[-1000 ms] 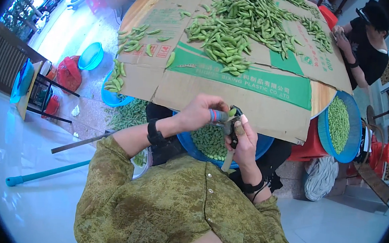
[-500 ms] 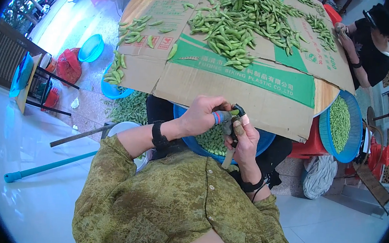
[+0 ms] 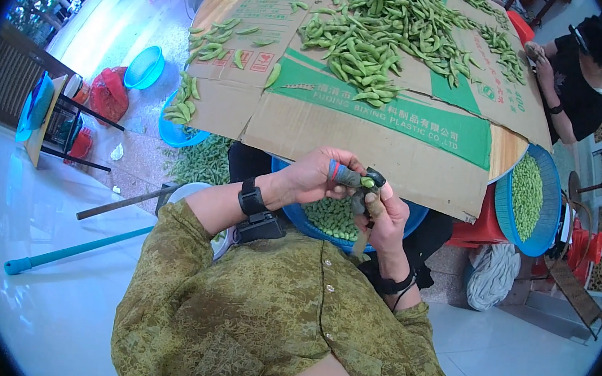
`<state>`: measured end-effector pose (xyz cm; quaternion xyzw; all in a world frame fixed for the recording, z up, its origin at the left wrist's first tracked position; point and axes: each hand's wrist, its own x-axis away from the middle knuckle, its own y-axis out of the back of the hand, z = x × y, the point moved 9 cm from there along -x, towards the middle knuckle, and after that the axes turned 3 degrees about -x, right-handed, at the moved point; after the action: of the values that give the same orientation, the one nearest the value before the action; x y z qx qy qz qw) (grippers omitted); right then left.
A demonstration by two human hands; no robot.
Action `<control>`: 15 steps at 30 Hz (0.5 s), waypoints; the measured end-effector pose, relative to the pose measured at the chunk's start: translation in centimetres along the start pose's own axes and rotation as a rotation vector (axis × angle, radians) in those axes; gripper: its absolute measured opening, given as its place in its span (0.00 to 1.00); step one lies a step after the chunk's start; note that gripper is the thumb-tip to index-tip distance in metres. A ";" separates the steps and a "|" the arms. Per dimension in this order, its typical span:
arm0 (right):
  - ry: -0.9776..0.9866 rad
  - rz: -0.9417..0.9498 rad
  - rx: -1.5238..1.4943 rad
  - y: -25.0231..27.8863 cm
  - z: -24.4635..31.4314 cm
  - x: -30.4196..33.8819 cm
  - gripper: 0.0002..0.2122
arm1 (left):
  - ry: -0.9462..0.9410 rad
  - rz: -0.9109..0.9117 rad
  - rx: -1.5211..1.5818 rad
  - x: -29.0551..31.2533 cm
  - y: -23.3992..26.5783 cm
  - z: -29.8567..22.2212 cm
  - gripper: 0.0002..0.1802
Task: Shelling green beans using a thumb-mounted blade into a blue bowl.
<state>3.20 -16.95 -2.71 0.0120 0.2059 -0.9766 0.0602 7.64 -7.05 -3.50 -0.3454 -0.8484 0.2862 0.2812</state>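
Both my hands meet over a blue basket [image 3: 296, 218] of shelled green soybeans [image 3: 332, 217], just off the table's near edge. My left hand [image 3: 314, 176], with grey covers on its fingers, pinches a green soybean pod [image 3: 367, 183]. Around the same pod my right hand [image 3: 387, 222] is closed, with dark covers on its fingertips; the fingers hide most of the pod. A heap of unshelled soybean pods [image 3: 380, 47] lies on the flattened cardboard [image 3: 306, 134] beyond my hands.
At the right, a second blue basket [image 3: 556, 213] of shelled beans stands on a red stool [image 3: 475, 226]. Another person [image 3: 580, 77] sits at the table's far right. On the left floor are pods [image 3: 205, 164], a light-blue basin [image 3: 144, 66] and a teal pole [image 3: 77, 250].
My fingers have shifted around the pod, and its bright green end shows more between them. My left wrist has turned slightly. The whole view has moved a little.
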 end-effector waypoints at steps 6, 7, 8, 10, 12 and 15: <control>0.577 0.059 0.805 -1.2 2.6 0.4 0.20 | 0.093 -0.141 0.006 -0.1 0.9 1.3 0.04; 0.522 -0.010 0.725 -0.9 2.8 0.2 0.20 | 0.083 -0.208 -0.059 0.0 1.1 1.1 0.04; 0.466 -0.077 0.645 -0.3 2.8 0.0 0.19 | 0.082 -0.208 -0.058 -0.1 0.9 1.1 0.04; 0.476 -0.108 0.666 -0.2 2.8 0.0 0.18 | 0.048 -0.265 -0.328 0.0 1.3 0.3 0.05; 0.474 -0.159 0.736 -0.1 3.1 0.0 0.16 | 0.051 -0.256 -0.343 0.3 1.4 0.1 0.05; 0.585 -0.097 0.946 -1.3 4.2 0.3 0.13 | 0.058 -0.269 -0.460 1.5 1.6 -1.2 0.04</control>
<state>2.74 -17.50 1.68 0.2988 -0.2463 -0.9202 -0.0566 8.19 -4.66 -3.35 -0.2926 -0.9209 0.0358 0.2550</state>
